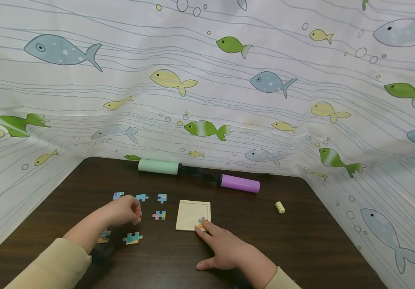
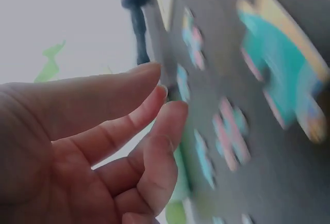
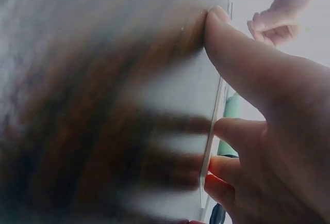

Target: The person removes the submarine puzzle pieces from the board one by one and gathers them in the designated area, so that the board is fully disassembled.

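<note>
A square wooden puzzle tray (image 1: 192, 210) lies on the dark table (image 1: 301, 245). My right hand (image 1: 207, 230) lies flat beside it, and its straight fingertips press a coloured piece (image 1: 202, 222) in the tray's near right corner. In the right wrist view the thumb (image 3: 219, 25) touches the table, but the rest is blurred. My left hand (image 1: 134, 212) hovers over the loose pieces to the left, with a pinkish piece (image 1: 138, 217) right at its fingertips. The left wrist view shows loosely curled fingers (image 2: 154, 110) with nothing between them.
Loose puzzle pieces (image 1: 158, 215) (image 1: 132, 238) (image 1: 142, 197) are scattered left of the tray. A rod with a mint-green handle (image 1: 158, 166) and a purple handle (image 1: 239, 183) lies along the back edge. A small yellow brick (image 1: 280, 207) sits at the right. A fish-print curtain (image 1: 207, 100) walls three sides.
</note>
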A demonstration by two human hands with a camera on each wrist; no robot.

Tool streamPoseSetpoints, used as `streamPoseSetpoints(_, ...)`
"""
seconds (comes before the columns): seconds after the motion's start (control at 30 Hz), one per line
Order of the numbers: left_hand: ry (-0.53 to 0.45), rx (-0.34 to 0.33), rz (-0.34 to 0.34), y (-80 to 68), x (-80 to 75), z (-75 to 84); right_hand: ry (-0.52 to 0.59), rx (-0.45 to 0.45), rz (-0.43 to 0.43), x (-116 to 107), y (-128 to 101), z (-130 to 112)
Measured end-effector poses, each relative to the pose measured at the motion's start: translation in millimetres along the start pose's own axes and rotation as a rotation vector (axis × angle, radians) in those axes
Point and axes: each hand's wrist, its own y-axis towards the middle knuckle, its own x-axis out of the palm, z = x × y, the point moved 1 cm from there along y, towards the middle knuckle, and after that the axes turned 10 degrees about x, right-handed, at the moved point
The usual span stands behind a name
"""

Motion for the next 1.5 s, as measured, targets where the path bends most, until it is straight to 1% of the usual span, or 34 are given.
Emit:
streamPoseSetpoints(0.07, 0.010, 0.024, -0.002, 9.5, 3.4, 11.6, -0.003, -0.004, 0.005, 0, 0, 0)
streamPoseSetpoints(0.17, 0.041, 0.052, -0.021, 25.9, 14.3, 30.4, -0.002, -0.014, 0.010, 1, 1, 0)
streamPoseSetpoints(0.3, 0.096, 0.081, -0.032, 48.2, 36.8, 51.5, -0.001, -0.020, 0.008, 2, 1, 0)
streamPoseSetpoints(0.33, 0.107, 0.076, -0.035, 53.7, 43.5, 55.4, -0.001, -0.021, 0.006, 2, 2, 0)
streamPoseSetpoints(0.4, 0.118, 0.078, -0.040, 64.4, 57.0, 62.6, 0.000, -0.026, 0.005, 2, 2, -1)
streamPoseSetpoints(0.53, 0.117, 0.090, -0.071, 82.9, 82.6, 73.4, -0.001, -0.034, 0.002, 1, 2, -1)
streamPoseSetpoints(0.6, 0.109, 0.097, -0.083, 89.7, 92.9, 77.3, -0.002, -0.037, 0.002, 1, 3, 0)
streamPoseSetpoints(0.7, 0.104, 0.107, -0.088, 97.4, 103.6, 80.7, -0.008, -0.041, 0.001, 1, 3, 0)
streamPoseSetpoints(0.83, 0.101, 0.108, -0.105, 104.0, 109.9, 83.3, -0.005, -0.039, -0.002, 1, 4, 0)
streamPoseSetpoints(1.03, 0.106, 0.073, -0.125, 108.9, 111.6, 84.5, 0.002, -0.051, -0.015, -1, 3, 1)
streamPoseSetpoints(1.13, 0.118, 0.066, -0.115, 109.0, 111.8, 86.8, 0.008, -0.053, -0.030, -3, -1, 3)
streamPoseSetpoints(1.37, 0.138, 0.055, -0.092, 110.2, 114.6, 89.5, 0.053, -0.027, -0.091, -5, -14, 14)
streamPoseSetpoints(1.43, 0.128, 0.054, -0.087, 111.1, 114.7, 89.0, 0.056, -0.035, -0.092, -5, -16, 16)
streamPoseSetpoints(1.5, 0.096, 0.045, -0.079, 112.0, 114.7, 87.2, 0.061, -0.043, -0.088, -4, -17, 18)
